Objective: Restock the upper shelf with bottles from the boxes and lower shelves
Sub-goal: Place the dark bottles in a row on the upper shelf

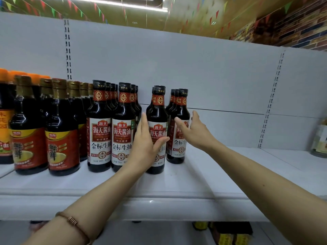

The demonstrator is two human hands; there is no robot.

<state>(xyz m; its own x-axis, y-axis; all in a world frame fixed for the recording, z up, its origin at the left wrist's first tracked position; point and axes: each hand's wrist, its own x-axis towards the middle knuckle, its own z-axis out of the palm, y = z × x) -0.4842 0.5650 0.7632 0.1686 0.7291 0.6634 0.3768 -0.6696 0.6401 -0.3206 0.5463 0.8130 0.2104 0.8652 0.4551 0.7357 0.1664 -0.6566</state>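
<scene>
Dark soy sauce bottles with red and white labels stand in rows on the white upper shelf. My left hand reaches up with straight fingers along the left side of one front bottle, thumb across its label. My right hand is spread open in front of the rightmost front bottle, fingers at its label; whether they touch it I cannot tell. Two more front bottles stand to the left, with others lined up behind them.
Further left stand bottles with red and yellow labels and orange-capped ones. A jar sits at the far right. The shelf's right half is bare white. Dark items show on a lower shelf below.
</scene>
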